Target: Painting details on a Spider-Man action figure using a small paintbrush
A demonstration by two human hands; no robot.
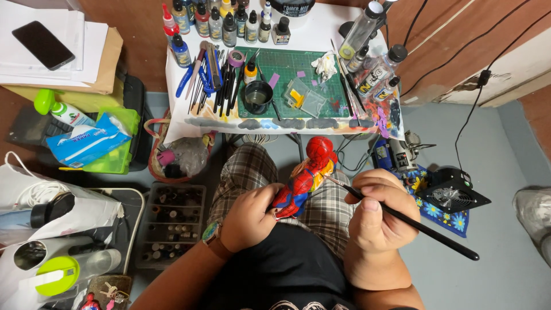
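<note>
A red and blue superhero figurine (304, 178) is held over my lap by its lower part in my left hand (249, 215). My right hand (376, 215) grips a thin black paintbrush (413, 221), and the brush tip touches the figurine's yellow-orange side near the shoulder. The brush handle points down to the right. A watch sits on my left wrist.
A small table carries a green cutting mat (298, 80), several paint bottles (224, 23), brushes and pens (221, 80) and a black cup (258, 95). A tray of small paints (172, 227) stands on the floor to the left. A black fan (453, 192) lies to the right.
</note>
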